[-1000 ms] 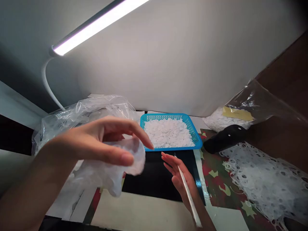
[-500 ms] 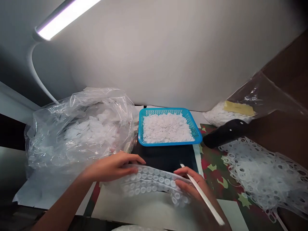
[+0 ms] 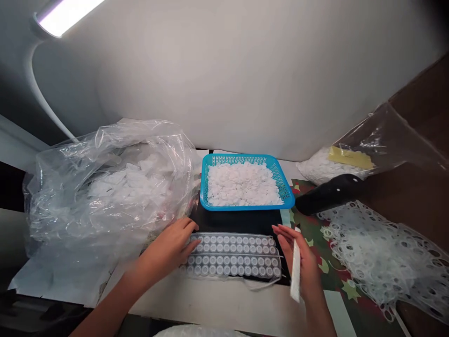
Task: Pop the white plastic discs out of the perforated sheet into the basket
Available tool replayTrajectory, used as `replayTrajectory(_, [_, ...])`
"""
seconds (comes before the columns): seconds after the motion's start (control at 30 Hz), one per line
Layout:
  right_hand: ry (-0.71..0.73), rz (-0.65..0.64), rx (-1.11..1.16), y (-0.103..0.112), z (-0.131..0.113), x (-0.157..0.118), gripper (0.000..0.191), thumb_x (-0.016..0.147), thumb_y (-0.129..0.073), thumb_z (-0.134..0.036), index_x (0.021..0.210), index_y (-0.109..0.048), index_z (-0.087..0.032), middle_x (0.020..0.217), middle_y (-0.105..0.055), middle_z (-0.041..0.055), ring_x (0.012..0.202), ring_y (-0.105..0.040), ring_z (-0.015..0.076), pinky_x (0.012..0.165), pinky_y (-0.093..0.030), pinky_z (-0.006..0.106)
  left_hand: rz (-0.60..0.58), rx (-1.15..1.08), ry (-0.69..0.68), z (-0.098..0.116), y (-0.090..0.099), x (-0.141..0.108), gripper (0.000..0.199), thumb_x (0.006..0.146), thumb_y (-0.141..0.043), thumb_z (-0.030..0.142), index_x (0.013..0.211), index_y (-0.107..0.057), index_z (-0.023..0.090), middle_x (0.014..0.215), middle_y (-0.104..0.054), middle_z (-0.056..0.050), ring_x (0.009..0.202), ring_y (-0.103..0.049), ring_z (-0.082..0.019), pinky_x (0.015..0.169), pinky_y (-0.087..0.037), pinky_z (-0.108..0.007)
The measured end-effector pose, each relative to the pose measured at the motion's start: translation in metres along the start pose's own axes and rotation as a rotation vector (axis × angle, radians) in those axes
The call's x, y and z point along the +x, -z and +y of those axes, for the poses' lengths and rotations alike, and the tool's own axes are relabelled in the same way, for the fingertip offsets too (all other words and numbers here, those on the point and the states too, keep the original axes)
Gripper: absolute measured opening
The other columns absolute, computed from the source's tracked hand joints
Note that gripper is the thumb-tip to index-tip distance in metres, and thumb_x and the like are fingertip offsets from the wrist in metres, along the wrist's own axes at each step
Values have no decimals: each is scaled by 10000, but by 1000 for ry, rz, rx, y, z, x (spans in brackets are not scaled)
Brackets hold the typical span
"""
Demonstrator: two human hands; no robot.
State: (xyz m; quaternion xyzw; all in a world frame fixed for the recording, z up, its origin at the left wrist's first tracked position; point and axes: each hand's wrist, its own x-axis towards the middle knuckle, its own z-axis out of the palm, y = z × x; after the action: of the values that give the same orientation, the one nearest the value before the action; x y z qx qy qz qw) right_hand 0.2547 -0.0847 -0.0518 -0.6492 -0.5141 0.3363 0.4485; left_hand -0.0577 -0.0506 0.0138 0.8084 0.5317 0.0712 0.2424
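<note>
A translucent plastic sheet of small round pieces in rows (image 3: 231, 255) lies flat on a black mat (image 3: 238, 221). At its left end is my left hand (image 3: 168, 245), thumb and fingers apart, the thumb touching the sheet; the end under the hand is hidden. My right hand (image 3: 303, 260) is just off the sheet's right end, fingers stretched toward it. Held against that palm is a slim white flat-handled tool (image 3: 296, 271), pointing down toward me. Thin strips stick out from the sheet's right edge.
Behind the mat stands a blue basket (image 3: 247, 207) of small white discs. A big clear bag (image 3: 105, 206) with white pieces fills the left. On the right lie a black cylindrical object (image 3: 329, 193), a heap of ringed plastic scrap (image 3: 386, 257) and a yellow-labelled bag (image 3: 319, 166). A lamp (image 3: 66, 16) hangs upper left.
The sheet, held raised and bent between both hands before, now lies flat on the mat. My right hand has let go of it and moved right, keeping the white tool.
</note>
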Motion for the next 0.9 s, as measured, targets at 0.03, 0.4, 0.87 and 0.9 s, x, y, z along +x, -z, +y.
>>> replayTrajectory(0.03, [4, 0, 20, 2, 3, -2, 445, 871, -523, -506, 1195, -547, -202, 1128, -667, 143, 1022, -646, 268, 899, -506, 458, 50, 15, -46, 7, -4, -3, 201, 915, -457, 298, 1017, -588, 184, 1065, -631, -104, 992, -592, -270, 847, -478, -406])
replayTrajectory(0.4, [47, -71, -307, 29, 3, -41, 395, 968, -382, -403, 1280, -564, -243, 832, -704, 50, 676, -659, 170, 568, -549, 245, -20, -73, -609, 81, -97, 25, 436, 971, -390, 362, 1358, -417, 163, 1450, -448, -84, 1364, -355, -248, 1138, -266, -433])
replayTrajectory(0.87, [458, -202, -532, 30, 17, -31, 319, 933, -483, -202, 1223, -610, -241, 1138, -683, 58, 1056, -638, 229, 921, -537, 366, 57, 20, -574, 84, -126, 33, 561, 986, -287, 431, 1447, -279, 111, 1509, -345, -111, 1395, -286, -269, 1144, -193, -428])
replayTrajectory(0.9, [477, -214, -533, 30, 17, -30, 325, 932, -482, -189, 1226, -610, -239, 1132, -683, 63, 1048, -638, 230, 916, -538, 373, 48, 18, -574, 84, -126, 33, 562, 988, -277, 431, 1449, -274, 109, 1512, -338, -112, 1396, -283, -271, 1145, -188, -432])
